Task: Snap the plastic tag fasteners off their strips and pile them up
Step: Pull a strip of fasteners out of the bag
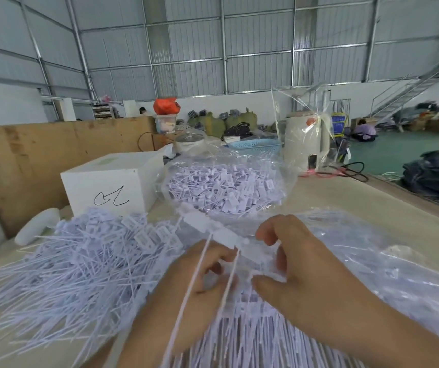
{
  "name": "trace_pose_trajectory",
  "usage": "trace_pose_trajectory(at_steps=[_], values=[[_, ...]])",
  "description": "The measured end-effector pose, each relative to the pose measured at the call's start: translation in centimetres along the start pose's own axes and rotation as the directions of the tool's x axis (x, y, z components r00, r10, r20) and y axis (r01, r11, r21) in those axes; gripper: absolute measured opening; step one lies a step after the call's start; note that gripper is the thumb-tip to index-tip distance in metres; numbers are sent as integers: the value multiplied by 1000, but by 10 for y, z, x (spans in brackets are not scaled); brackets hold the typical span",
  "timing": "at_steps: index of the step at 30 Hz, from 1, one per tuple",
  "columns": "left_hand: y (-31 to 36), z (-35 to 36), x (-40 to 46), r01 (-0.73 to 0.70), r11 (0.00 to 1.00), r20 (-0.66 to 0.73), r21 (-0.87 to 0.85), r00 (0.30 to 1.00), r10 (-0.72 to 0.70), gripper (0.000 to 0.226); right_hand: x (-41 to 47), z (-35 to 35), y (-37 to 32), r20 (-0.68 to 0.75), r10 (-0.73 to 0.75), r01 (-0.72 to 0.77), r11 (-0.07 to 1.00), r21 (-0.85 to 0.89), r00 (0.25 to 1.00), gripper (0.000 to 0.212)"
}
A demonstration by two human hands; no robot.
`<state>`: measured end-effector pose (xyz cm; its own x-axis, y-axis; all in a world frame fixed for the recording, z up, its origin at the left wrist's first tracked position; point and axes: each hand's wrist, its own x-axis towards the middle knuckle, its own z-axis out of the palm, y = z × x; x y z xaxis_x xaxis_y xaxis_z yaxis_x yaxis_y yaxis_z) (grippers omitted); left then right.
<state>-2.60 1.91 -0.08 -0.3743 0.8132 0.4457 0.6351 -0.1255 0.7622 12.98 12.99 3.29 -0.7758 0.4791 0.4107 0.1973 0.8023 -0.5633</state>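
Two bare hands are working at the middle of a pale desk [346, 192], seen from a head camera looking down. We are seeing the left hand [199, 282] curling its fingers round a white plastic strip of tag fasteners [213, 229], with two long thin white tails [202, 264] running down across its knuckles toward the bottom edge. The right hand [300, 258] is arching over the near end of the same strip, its thumb and fingertips curling in and pinching the small white fasteners there. The strip itself is slanting up and away to the left, blurred by motion.

To the left, a loose pile of snapped-off white plastic tag fasteners [80, 261] is spreading over the desk, their thin tails fanning outward. Beneath and in front of both hands, a bundle of unsnapped white strips [266, 335] is lying with tails pointing toward us. To the right, crinkled clear plastic sheeting [372, 261] is covering more of the desk.

Just beyond the hands, an open clear plastic bag heaped with white fasteners [223, 189] is sitting. Left of it, a white square box with a black scribble on its front [109, 184] is standing. Farther back, a light blue plastic basket [258, 146] and a cream kettle wrapped in clear plastic [307, 139] are standing near the far edge. A wooden board wall [40, 155] is rising on the left.
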Motion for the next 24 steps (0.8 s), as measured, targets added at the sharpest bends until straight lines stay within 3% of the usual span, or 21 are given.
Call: trace_pose_trajectory(at_steps=[4, 6, 8, 9, 11, 14, 17, 20, 24], values=[[8, -14, 8, 19, 980, -153, -197, 987, -50, 26, 2, -4, 1, -16, -124, 122, 986, -117, 992, 9], [16, -26, 16, 34, 916, -238, -400, 961, -139, 34, 1, -9, 1, -10, -207, 204, 973, -108, 978, 20], [24, -39, 21, -30, 799, -177, -601, 979, -97, 12, 1, -17, 3, 28, -251, 252, 964, -87, 968, 24], [27, -43, 19, -66, 756, -138, -652, 990, -33, 22, 1, -22, 4, 58, -266, 270, 960, -73, 962, 22], [28, -46, 9, -84, 762, -63, -642, 996, 56, 52, 2, -31, 6, 131, -266, 267, 964, 15, 955, 16], [34, -42, -4, -127, 810, 60, -573, 979, 196, 41, 2, -42, 4, 187, -296, 268, 950, 164, 937, 4], [36, -46, -6, -32, 813, 160, -581, 975, 153, 34, 1, -52, 4, 210, -264, 208, 944, 254, 941, 7], [40, -48, -6, 66, 817, 297, -573, 946, 132, 31, 0, -58, 2, 309, -264, 225, 962, 156, 914, 12], [40, -40, -6, 163, 831, 433, -532, 896, 102, 23, -2, -57, -1, 480, -144, 182, 983, -32, 865, 30]])
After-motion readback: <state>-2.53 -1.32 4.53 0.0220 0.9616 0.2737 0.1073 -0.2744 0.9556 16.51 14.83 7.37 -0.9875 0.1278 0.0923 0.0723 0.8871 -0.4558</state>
